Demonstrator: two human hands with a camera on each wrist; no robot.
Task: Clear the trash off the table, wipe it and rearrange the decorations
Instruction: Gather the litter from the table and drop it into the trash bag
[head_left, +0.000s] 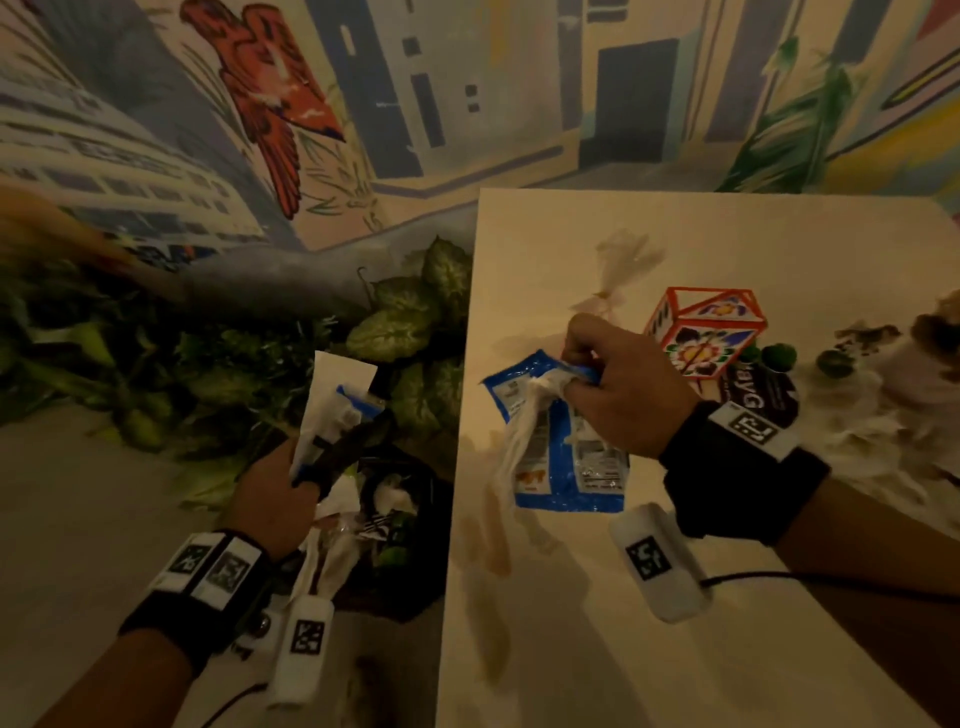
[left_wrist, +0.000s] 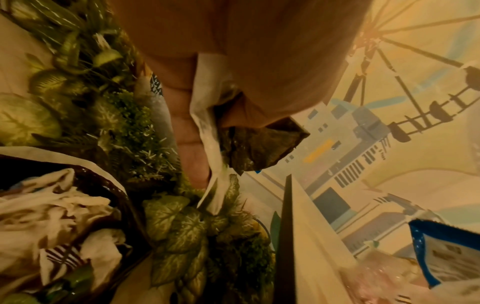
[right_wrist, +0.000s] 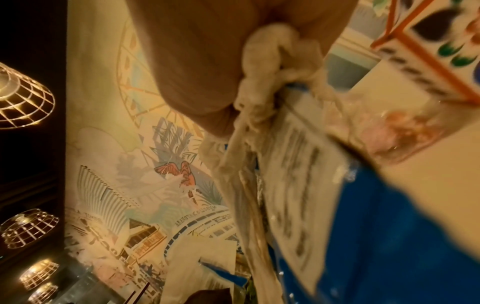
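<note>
The table (head_left: 675, 597) has a pale top, streaked with brownish smears toward its near left corner. Its left edge runs alongside a bank of green foliage (head_left: 415, 312). Behind both stands a wall mural (head_left: 363, 104) of buildings and a red bird; from the right wrist view, wire-caged lamps (right_wrist: 23, 96) glow above against a dark ceiling.

The right hand (head_left: 623, 395) is closed around a blue and white wrapper (head_left: 566, 457) and a twisted white tissue (head_left: 519, 441), held together over the left part of the table. Just behind the hand, toward the far edge, lies a knotted clear plastic bag (head_left: 623, 260). To the right of the hand stands a red-framed flowered box (head_left: 701, 332), with a dark round lid (head_left: 758, 400) close in front of it and crumpled white material toward the right edge.

The left hand (head_left: 275, 488) is off the table, beyond its left edge, gripping a white paper (head_left: 337, 395) and a dark crumpled wrapper (head_left: 353, 441). Below it sits a dark bin (left_wrist: 103, 185) holding white tissues.
</note>
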